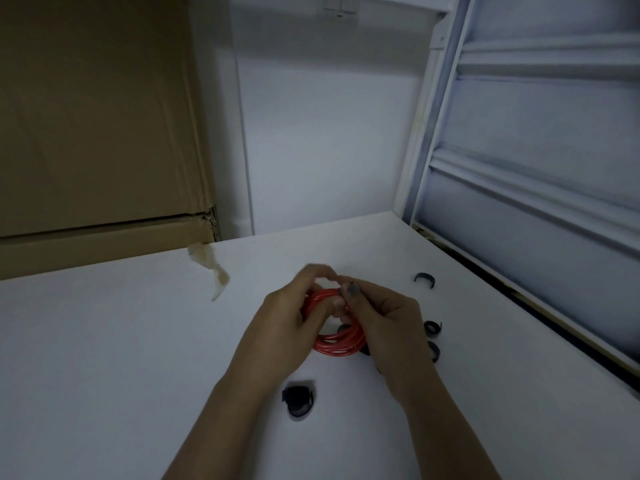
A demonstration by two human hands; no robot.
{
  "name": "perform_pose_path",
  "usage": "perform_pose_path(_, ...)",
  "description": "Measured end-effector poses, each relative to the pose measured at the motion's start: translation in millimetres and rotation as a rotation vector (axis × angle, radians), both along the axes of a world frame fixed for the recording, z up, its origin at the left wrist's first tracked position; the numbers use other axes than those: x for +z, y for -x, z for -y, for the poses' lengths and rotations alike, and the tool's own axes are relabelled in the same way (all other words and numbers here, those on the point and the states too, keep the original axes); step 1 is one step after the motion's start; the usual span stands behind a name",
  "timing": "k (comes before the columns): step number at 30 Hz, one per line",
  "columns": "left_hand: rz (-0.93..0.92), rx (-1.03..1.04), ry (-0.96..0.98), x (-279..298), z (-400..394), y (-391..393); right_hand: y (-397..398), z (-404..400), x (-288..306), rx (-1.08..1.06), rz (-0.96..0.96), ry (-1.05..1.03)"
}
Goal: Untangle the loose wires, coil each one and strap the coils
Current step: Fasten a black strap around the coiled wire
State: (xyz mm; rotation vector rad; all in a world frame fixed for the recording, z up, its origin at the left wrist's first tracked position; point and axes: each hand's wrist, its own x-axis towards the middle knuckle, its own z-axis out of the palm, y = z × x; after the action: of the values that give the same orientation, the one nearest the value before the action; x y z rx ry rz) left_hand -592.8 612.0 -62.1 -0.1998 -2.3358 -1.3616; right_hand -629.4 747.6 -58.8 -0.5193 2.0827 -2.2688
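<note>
Two hands on a red coil

Both hands hold a glossy red wire [337,337], wound into a round coil, just above the smooth white table [121,341]. The left hand [287,320] curls round the coil's left side; the right hand [384,320] pinches a dark strap [354,289] at the coil's far edge. Curled black straps [433,329] lie right of it, another strap roll [298,398] nearer. Brown cardboard [97,133] stands far left. No writing is legible.
</note>
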Motion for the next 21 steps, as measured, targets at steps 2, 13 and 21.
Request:
perform_pose_path(2, -0.010, 0.015, 0.069, -0.1, -1.7, -1.8, 0.8, -1.0, -1.4, -0.011, 0.031, 0.019)
perform_pose_path(13, -0.053, -0.006, 0.028, -1.4, -3.6, 0.0, 2.8, -1.9, -0.3, -0.029, 0.021, 0.005)
perform_pose_path(21, 0.061, -0.044, -0.101, 3.3, -2.9, 0.5, 5.0, -3.1, -5.9, -0.129, -0.131, -0.111)
